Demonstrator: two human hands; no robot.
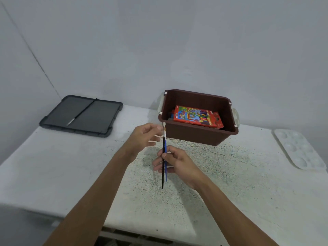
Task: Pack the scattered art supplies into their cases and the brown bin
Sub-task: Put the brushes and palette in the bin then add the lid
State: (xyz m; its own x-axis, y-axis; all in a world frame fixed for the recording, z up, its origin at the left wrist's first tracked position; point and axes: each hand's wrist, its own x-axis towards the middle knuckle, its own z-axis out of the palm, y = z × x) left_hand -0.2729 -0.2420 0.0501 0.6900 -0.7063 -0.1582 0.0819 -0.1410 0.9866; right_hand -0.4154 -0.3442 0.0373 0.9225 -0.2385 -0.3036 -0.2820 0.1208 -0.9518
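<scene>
My right hand (174, 161) grips two paintbrushes upright above the table's middle: a long black-handled brush (163, 178) and a shorter blue-handled brush (165, 146), bristles up. My left hand (144, 135) hovers at their upper ends, its fingertips close to the ferrules; whether it touches them is unclear. The brown bin (191, 134) stands just behind, holding a red box of coloured markers (197, 116). A dark grey lid (83, 115) lies at the back left with another black brush (80, 112) on it.
A white paint palette (298, 150) lies at the right edge of the speckled white table (230, 183). A grey wall stands right behind the bin and lid. The table's front edge is near my forearms.
</scene>
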